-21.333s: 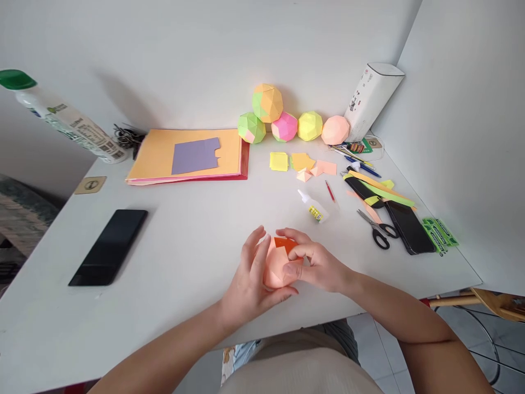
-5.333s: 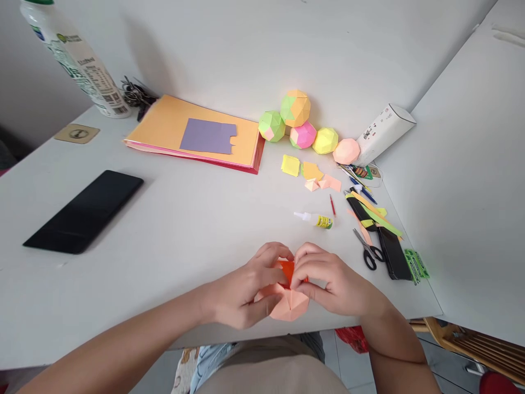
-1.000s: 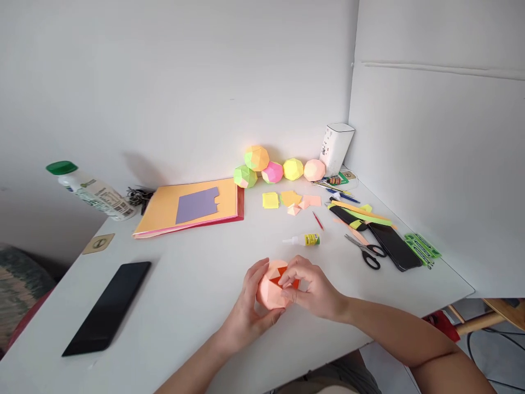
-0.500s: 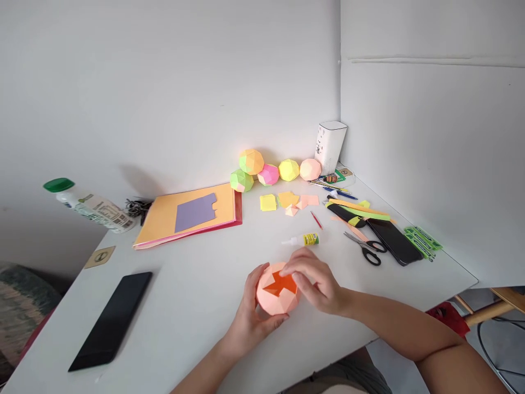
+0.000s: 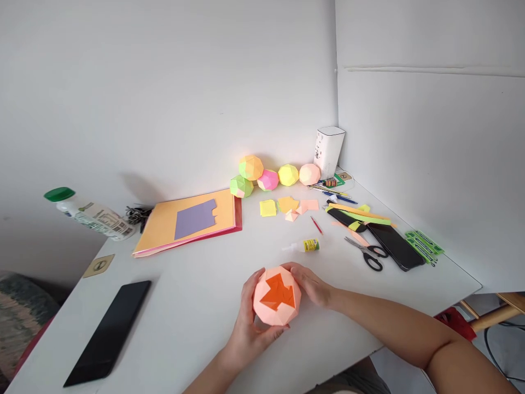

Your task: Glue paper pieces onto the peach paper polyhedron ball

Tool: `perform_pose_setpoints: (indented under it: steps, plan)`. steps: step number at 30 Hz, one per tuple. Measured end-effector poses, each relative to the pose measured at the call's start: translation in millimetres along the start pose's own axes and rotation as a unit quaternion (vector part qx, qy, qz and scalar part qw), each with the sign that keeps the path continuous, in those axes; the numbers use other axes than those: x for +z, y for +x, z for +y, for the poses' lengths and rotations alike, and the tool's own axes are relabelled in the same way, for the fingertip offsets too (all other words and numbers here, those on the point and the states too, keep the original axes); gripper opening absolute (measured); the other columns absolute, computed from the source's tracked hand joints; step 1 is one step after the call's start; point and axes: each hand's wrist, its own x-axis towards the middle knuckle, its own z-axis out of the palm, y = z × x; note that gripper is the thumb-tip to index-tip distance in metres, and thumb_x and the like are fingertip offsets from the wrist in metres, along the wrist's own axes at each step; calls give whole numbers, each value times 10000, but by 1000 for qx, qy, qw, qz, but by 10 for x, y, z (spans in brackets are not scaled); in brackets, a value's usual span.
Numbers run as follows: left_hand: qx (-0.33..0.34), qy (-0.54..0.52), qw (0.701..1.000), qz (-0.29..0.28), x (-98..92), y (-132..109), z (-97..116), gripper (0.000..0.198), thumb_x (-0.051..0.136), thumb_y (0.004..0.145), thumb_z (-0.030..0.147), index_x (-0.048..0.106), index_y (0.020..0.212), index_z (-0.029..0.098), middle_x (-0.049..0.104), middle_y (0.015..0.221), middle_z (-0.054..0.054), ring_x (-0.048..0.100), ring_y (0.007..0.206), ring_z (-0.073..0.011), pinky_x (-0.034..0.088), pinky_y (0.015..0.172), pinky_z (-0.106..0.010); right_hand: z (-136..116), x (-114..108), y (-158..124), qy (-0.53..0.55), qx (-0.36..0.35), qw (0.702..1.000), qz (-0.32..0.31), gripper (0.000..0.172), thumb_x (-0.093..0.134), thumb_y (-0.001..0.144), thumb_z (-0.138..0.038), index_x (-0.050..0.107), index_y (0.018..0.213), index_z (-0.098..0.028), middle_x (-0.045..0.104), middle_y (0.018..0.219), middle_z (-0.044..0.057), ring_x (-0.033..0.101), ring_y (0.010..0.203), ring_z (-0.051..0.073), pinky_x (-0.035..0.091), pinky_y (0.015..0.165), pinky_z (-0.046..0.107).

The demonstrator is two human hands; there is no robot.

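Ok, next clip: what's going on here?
A person is holding a peach paper ball over a white table. The left hand grips its left side and underside; the right hand rests fingers against the right side. A jagged gap faces the camera, showing orange inside. Just beyond lie a small yellow-labelled bottle and, to the right, scissors. Five more paper balls sit near the wall.

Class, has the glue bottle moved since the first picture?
Yes, the glue bottle has turned: its nozzle, once aimed at the yellow paper, now points left instead.
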Motion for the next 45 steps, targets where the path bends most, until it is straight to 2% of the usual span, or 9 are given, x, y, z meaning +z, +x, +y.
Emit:
perform_pose_setpoints:
  steps: [19, 24, 26, 28, 29, 31, 34, 37, 45]
  plan:
    - [-54, -120, 990, 43, 174, 27, -174, 881, 790, 743, 359, 270, 1454, 320, 320, 1494, -126, 381, 1364, -366, 474, 1029, -455, 105, -145, 2, 11, 69, 997, -28, 503, 345, 973, -587, 601, 1168, -200, 623, 1232, 107, 596, 1107, 246, 472, 966, 426]
    - [-62, -120, 988, 79, 98, 99, -229, 876, 775, 752, 387, 258, 1456, 323, 295, 1516, -120, 383, 1369, -356, 469, 1037, -461, -86, -309, 78, -111, 46, 992, -33, 382, 454, 955, -504, 625, 1127, -210, 689, 1117, 100, 658, 1008, 238, 542, 870, 399]
    - [-63, -109, 988, 90, 69, 114, -240, 863, 764, 762, 387, 254, 1456, 329, 292, 1513, -120, 395, 1359, -354, 475, 1029, -467, -233, -553, 18, -254, -17, 967, 17, 283, 523, 922, -444, 671, 1010, -219, 712, 1023, 91, 670, 941, 242, 552, 823, 391]
    - [-69, -96, 987, 106, 53, 121, -237, 841, 754, 769, 395, 267, 1452, 328, 300, 1505, -121, 396, 1356, -355, 472, 1030, -472, -352, -897, -137, -378, -97, 898, 202, 255, 504, 918, -408, 676, 947, -223, 717, 962, 90, 669, 899, 246, 531, 859, 415]
    - [-76, -94, 986, 115, 49, 122, -233, 832, 748, 772, 404, 273, 1450, 325, 306, 1500, -122, 399, 1353, -356, 474, 1027, -472, -383, -1088, -244, -429, -107, 835, 328, 267, 495, 910, -410, 666, 953, -210, 709, 971, 106, 664, 889, 257, 526, 856, 430]
    - [-95, -103, 983, 117, 50, 119, -223, 820, 739, 778, 417, 274, 1447, 323, 312, 1493, -124, 413, 1341, -353, 494, 1006, -463, -375, -1457, -493, -540, -25, 701, 466, 358, 480, 878, -436, 648, 1026, -156, 685, 1026, 161, 634, 974, 325, 484, 906, 504]
    - [-122, -125, 979, 107, 62, 112, -209, 823, 732, 785, 429, 255, 1448, 333, 298, 1499, -124, 428, 1327, -344, 521, 973, -440, -228, -1857, -831, -647, 180, 599, 437, 649, 503, 791, -543, 598, 1151, -12, 632, 1083, 279, 566, 1068, 456, 472, 863, 572]
    - [-145, -133, 974, 113, 75, 114, -179, 846, 739, 776, 447, 243, 1452, 336, 295, 1508, -121, 419, 1338, -341, 512, 986, -434, -66, -2042, -991, -645, 286, 582, 405, 731, 461, 795, -599, 575, 1221, -16, 616, 1168, 276, 540, 1123, 462, 479, 858, 546]
    - [-128, -163, 974, 89, 63, 140, -159, 810, 726, 808, 382, 219, 1439, 386, 253, 1511, -103, 425, 1323, -317, 513, 987, -427, 28, -2321, -973, -646, 279, 610, 364, 809, 510, 697, -677, 595, 1240, -83, 672, 1102, 219, 589, 1071, 429, 448, 912, 534]
